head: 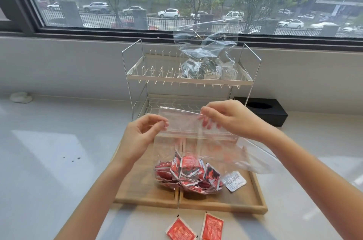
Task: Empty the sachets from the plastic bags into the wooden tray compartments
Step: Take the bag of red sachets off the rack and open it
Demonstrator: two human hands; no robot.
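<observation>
A clear plastic bag (196, 141) hangs over the wooden tray (245, 207), its bottom full of red sachets (186, 173). My left hand (137, 135) pinches the bag's top left edge and my right hand (229, 118) pinches its top right edge, holding the mouth upward. A single white sachet (234, 181) lies in the tray's right compartment. Two loose red sachets (180, 229) (212, 227) lie on the counter in front of the tray. A second clear bag with black and white sachets (206, 69) sits on the top shelf of the wire rack (157, 78).
The white two-tier wire rack stands right behind the tray against the window sill. A black box with a round hole (263, 110) sits at the rack's right. A small white object (20, 97) lies far left on the pale counter.
</observation>
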